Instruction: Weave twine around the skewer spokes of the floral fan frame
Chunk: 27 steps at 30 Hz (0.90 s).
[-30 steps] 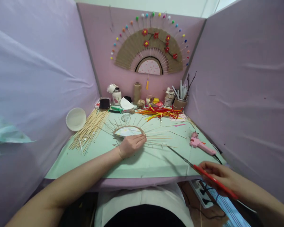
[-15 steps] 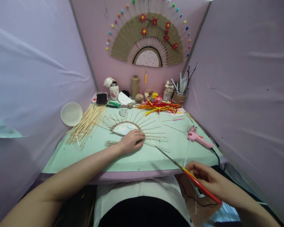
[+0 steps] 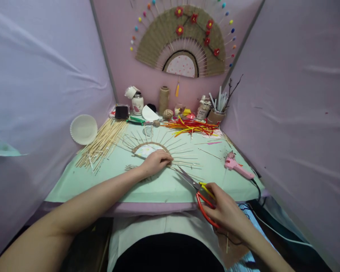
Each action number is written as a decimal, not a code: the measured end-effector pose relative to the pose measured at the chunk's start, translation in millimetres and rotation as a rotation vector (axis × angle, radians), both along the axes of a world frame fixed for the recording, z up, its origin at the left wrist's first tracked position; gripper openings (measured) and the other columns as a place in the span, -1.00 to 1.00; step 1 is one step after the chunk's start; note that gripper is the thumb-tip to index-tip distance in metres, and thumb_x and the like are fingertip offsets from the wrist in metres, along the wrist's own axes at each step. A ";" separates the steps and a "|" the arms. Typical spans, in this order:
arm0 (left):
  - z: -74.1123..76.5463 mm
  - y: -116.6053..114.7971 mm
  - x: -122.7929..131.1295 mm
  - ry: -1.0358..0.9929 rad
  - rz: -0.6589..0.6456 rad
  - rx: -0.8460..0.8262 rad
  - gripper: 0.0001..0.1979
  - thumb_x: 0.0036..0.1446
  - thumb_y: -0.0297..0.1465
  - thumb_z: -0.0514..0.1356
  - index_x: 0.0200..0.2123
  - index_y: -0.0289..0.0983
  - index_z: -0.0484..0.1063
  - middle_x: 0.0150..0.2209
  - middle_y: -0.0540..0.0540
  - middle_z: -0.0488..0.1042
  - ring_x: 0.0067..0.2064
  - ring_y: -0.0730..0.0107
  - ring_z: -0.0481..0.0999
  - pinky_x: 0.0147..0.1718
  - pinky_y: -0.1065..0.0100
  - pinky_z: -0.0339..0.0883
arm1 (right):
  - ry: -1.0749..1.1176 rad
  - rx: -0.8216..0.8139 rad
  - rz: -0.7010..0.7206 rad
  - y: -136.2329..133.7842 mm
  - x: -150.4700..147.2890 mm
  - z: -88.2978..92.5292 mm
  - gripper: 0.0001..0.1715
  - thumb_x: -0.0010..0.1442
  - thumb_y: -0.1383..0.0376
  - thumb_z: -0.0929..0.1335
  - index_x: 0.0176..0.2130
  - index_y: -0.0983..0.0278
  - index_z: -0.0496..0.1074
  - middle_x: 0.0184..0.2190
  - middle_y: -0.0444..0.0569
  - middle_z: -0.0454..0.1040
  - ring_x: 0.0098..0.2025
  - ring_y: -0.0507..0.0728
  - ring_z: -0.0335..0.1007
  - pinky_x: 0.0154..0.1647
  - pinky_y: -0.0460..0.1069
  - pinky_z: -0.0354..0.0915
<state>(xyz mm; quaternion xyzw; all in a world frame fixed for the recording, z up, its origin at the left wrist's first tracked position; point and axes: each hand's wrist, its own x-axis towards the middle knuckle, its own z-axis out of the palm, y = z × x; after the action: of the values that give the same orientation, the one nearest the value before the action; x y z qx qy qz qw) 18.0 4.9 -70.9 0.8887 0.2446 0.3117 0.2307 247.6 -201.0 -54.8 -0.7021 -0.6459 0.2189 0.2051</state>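
A small fan frame [image 3: 147,149] lies on the green table, with a pale half-round centre, a brown rim and thin sticks spreading outward. My left hand [image 3: 158,161] rests on its right end, fingers curled and pressed together at the base of the lowest sticks. In my right hand [image 3: 219,206] are scissors [image 3: 193,183] with red and yellow handles, my fingers through the loops. Their blades are slightly parted and point up-left, the tips near the lowest stick by my left hand. A short bundle of sticks [image 3: 131,167] lies partly behind my left wrist.
Loose sticks [image 3: 103,141] and a white dish [image 3: 84,129] are at the left. Red and yellow pipe cleaners [image 3: 194,126] lie at the back, before jars and a twine roll [image 3: 164,99]. A pink glue gun [image 3: 238,166] is at the right. A large fan [image 3: 184,41] hangs behind.
My right hand has moved left and slightly up with the scissors, which have turned flat and opened a little. My left hand stays at the fan frame's right end. The view has shifted slightly.
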 end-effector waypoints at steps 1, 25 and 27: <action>1.0 2.1 0.5 0.013 -0.003 -0.005 -0.80 0.12 -0.51 0.15 -0.28 -0.25 0.58 -0.30 -0.08 0.61 -0.19 0.34 0.52 -0.12 0.29 0.35 | -0.054 0.018 -0.025 1.0 -1.2 0.1 -0.63 0.12 0.10 0.32 -0.13 0.24 0.30 -0.30 -0.02 0.47 -0.30 0.16 0.41 -0.31 -0.02 0.24; -2.2 14.8 3.2 -0.051 -0.199 0.117 -0.73 0.17 -0.56 0.10 -0.17 -0.26 0.56 -0.19 -0.12 0.60 -0.13 0.38 0.53 -0.10 0.29 0.37 | -0.275 -0.022 -0.018 22.2 -15.8 17.1 -0.66 0.20 0.00 0.27 -0.25 0.22 0.28 -0.38 -0.06 0.48 -0.42 0.12 0.37 -0.45 -0.07 0.07; -1.3 14.7 3.5 -0.045 -0.213 0.133 -0.74 0.18 -0.55 0.11 -0.16 -0.25 0.55 -0.18 -0.13 0.60 -0.12 0.37 0.52 -0.09 0.28 0.36 | -0.283 -0.023 -0.020 23.8 -17.1 17.9 -0.67 0.20 0.01 0.28 -0.24 0.22 0.28 -0.37 -0.05 0.48 -0.41 0.12 0.37 -0.45 -0.07 0.07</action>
<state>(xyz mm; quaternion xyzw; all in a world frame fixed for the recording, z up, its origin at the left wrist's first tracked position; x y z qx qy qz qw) 21.6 19.6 -72.3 0.9158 0.1223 0.3207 0.2087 230.6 -177.1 -36.8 -0.7345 -0.6589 0.1230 0.1058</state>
